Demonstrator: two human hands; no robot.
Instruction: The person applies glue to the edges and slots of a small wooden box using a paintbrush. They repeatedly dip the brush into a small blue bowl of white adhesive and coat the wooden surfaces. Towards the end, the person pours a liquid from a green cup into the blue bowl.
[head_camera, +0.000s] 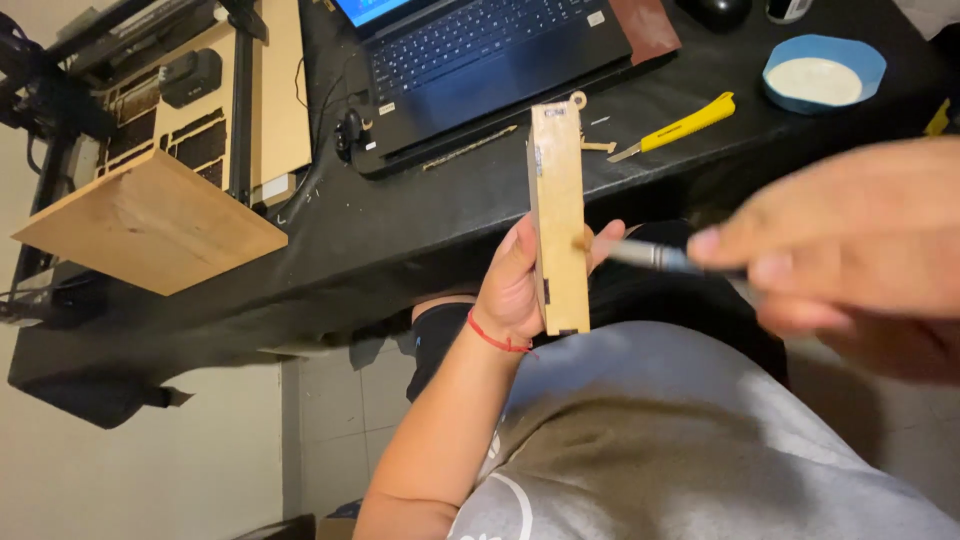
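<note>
My left hand (515, 285) grips a narrow, flat wooden piece (559, 215) and holds it upright above my lap, its long face toward me. A red string circles that wrist. My right hand (850, 250), large and blurred at the right, pinches a thin brush (640, 254) with a metal ferrule. The brush tip touches the right edge of the wooden piece near its middle. Both hands hover in front of the black table (420, 230).
On the table lie an open laptop (480, 50), a yellow utility knife (680, 127), a blue bowl of white liquid (822, 75), small wooden parts (597, 146) and a thin stick (470, 147). A wooden board (150, 225) and a laser-cut sheet (200, 100) stand at left.
</note>
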